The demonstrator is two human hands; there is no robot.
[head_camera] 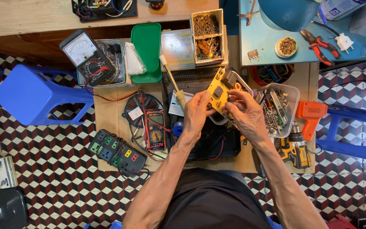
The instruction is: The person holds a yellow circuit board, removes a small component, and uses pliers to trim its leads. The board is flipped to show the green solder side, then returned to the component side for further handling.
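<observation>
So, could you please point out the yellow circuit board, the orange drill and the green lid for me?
yellow circuit board (pixel 217 91), head view, on its yellow face just above the left thumb
orange drill (pixel 311 112), head view, middle of its body
green lid (pixel 146 51), head view, centre of its flat surface

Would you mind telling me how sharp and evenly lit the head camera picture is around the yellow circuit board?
Head view: light is soft and even, with faint shadows; the yellow circuit board between the left hand and right hand is sharp; mild glare on the analog meter; edges bow slightly from wide-angle distortion.
</observation>
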